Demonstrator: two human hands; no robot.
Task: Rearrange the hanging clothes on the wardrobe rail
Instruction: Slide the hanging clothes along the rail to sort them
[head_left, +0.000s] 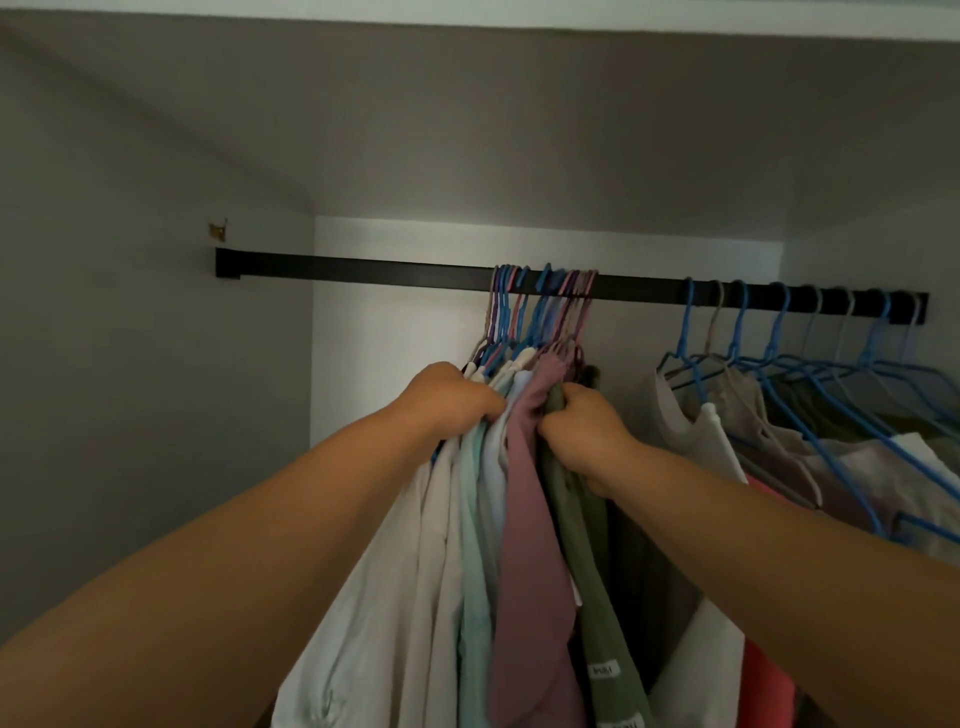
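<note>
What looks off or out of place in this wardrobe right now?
Nothing damaged. The clothes sit unevenly: a tight bunch gripped between left hand and right hand, loose hangers to the right, and the rail bare on the left.

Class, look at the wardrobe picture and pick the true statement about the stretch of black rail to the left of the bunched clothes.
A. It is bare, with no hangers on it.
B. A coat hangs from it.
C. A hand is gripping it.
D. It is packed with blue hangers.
A: the rail runs bare from its left end to the bunched hangers, while the left hand and right hand grip the clothes below.
</note>
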